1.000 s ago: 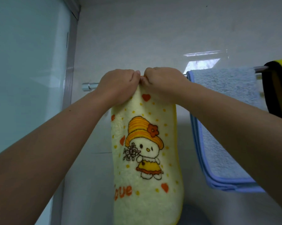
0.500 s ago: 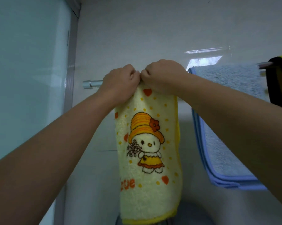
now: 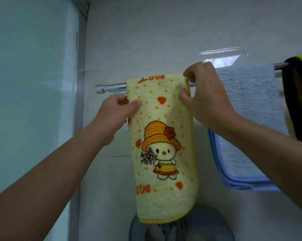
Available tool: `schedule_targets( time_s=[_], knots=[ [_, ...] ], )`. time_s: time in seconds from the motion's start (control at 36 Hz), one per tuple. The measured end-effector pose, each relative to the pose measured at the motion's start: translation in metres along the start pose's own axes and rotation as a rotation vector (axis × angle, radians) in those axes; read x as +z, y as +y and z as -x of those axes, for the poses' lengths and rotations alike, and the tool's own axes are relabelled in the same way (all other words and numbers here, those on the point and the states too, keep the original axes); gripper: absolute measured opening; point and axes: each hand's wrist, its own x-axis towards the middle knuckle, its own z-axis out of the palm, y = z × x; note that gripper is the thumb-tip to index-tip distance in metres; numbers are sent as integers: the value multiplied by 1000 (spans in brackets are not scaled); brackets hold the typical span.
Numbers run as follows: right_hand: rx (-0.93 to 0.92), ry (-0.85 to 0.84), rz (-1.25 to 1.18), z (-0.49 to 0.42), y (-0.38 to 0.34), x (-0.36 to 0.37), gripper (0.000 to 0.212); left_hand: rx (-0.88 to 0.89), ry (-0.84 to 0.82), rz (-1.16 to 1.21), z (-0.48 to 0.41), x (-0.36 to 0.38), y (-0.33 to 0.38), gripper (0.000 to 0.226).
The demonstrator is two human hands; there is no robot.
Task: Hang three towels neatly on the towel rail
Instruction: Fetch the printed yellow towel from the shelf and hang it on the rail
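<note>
A pale yellow towel (image 3: 164,136) printed with a cartoon figure and red hearts hangs folded over the chrome towel rail (image 3: 110,87). My left hand (image 3: 119,112) pinches its left edge just below the rail. At the right edge, near the rail, my right hand (image 3: 204,94) pinches the towel. A light blue towel (image 3: 247,108) hangs on the rail to the right. At the far right hangs a black and yellow towel (image 3: 297,94), cut off by the frame edge.
The rail is fixed to a white tiled wall (image 3: 164,32). A frosted glass panel with a metal frame (image 3: 80,101) stands close to the rail's left end. A grey round object (image 3: 207,226) sits below the yellow towel.
Both hands have moved apart from the middle top of the yellow towel to its side edges. The towel now lies draped over the rail with its fold on top.
</note>
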Motion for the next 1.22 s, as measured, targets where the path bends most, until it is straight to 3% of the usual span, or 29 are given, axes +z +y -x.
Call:
schedule_targets(
  time_s=[0.11,0.22,0.44,0.53,0.67,0.83,0.94,1.06,1.22],
  knots=[
    [290,-89,-175,3,1,-1,28,-71,-52,124,1,4,-1,22],
    [554,-239,-369,-1,0,-5,45,-113,-43,204,0,5,-2,14],
    [690,-515,-628,-4,6,-12,33,-221,-69,367,-1,9,6,9],
    [647,-509,-657,-5,6,-11,10,-230,-96,382,-3,5,9,12],
    [608,-458,-697,-14,2,-9,4,-203,-123,389,-10,-4,17,16],
    [625,-387,-766,-24,-7,-5,10,-176,-160,404,-14,-3,27,20],
    [687,-341,-710,-29,-10,0,24,-284,-164,489,-17,0,33,23],
    [717,-246,-682,-33,-13,2,20,-314,-125,526,-21,2,36,27],
    [706,-181,-678,-39,-12,3,27,-205,19,308,-27,-1,34,23]
  ],
)
